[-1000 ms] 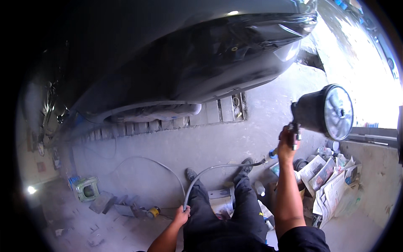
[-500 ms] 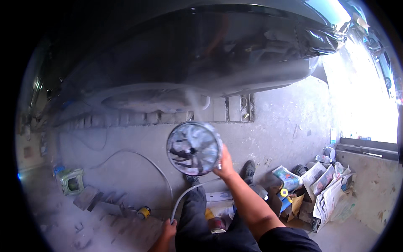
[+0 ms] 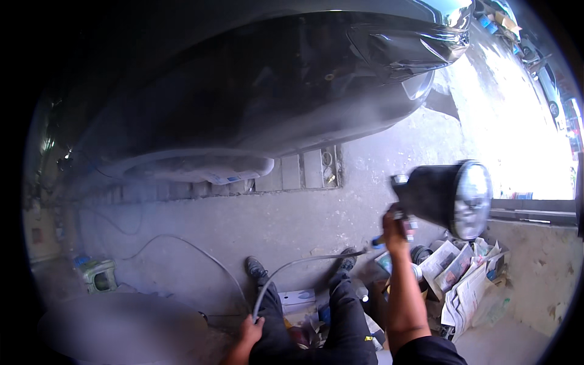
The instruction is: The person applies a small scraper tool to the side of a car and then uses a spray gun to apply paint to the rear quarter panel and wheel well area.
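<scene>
My right hand (image 3: pixel 395 234) is closed around the handle of a spray gun (image 3: pixel 431 190), out to the right. Its dark tapered cup lies tilted sideways, the shiny round lid facing right; motion smears it slightly. A grey air hose (image 3: pixel 298 263) runs from below the gun to my left hand (image 3: pixel 249 331), which grips it low in front of my left leg. From there the hose continues back across the floor to the left. The dark glossy car body panel (image 3: pixel 243 91) spans the top, apart from both hands, with pale mist drifting along its lower edge.
A floor grating (image 3: pixel 292 173) runs below the car. Newspapers (image 3: pixel 468 286) and boxes are heaped at right against a low wall (image 3: pixel 523 267). A pale green container (image 3: pixel 100 277) stands at left. Blurred haze covers the lower left. A carton (image 3: pixel 298 297) sits between my feet.
The spray gun has swung from the middle to the right, away from the car, and tipped sideways. My left hand keeps its hold on the hose. The view has shifted, and haze appears lower left.
</scene>
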The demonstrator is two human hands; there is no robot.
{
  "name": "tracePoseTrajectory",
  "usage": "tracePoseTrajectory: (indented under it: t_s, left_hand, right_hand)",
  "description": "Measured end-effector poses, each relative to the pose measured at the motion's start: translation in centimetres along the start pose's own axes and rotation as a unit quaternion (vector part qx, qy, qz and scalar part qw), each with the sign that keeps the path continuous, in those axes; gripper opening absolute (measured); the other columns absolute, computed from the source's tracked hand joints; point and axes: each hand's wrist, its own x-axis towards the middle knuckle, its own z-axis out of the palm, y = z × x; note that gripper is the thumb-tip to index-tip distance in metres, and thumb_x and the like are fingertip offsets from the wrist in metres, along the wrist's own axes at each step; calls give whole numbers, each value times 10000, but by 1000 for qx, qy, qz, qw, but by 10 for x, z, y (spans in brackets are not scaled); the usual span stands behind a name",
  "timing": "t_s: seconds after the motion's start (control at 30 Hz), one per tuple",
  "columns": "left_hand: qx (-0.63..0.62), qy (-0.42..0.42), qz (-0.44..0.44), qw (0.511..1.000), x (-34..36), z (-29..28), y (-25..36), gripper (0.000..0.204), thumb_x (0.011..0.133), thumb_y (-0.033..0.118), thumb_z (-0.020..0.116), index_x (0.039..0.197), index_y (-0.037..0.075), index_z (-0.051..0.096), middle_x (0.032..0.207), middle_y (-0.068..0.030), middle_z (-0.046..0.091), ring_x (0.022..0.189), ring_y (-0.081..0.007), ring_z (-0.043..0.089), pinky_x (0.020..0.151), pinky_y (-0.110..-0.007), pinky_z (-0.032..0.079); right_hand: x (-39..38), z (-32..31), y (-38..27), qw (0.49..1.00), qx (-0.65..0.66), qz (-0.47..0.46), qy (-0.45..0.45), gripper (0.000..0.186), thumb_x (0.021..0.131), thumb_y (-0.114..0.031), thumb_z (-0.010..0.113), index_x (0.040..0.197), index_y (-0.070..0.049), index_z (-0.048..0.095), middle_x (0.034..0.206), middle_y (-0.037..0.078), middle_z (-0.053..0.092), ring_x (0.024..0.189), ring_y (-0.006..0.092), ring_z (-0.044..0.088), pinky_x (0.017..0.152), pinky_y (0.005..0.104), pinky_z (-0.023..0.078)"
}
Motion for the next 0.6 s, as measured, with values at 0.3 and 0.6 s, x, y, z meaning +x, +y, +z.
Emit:
tracePoseTrajectory:
  t_s: [0.3,0.6]
  left_hand:
    - [10,-23,83,996,2,28,21,345,825,366,610,917,36,577,865,-227,613,826,-420,579,700,-469,462]
    - [-28,13,77,997,3,13,-88,334,851,319,589,824,-3,506,697,-210,567,672,-383,559,626,-435,435]
  right_hand:
    - [35,-50,-55,973,80,-2,215,352,832,-18,542,1183,-28,531,754,-22,508,610,51,463,535,193,373]
    - [-59,144,-36,980,-44,-163,-108,353,753,-81,612,1093,-51,522,926,128,533,812,300,535,647,364,462]
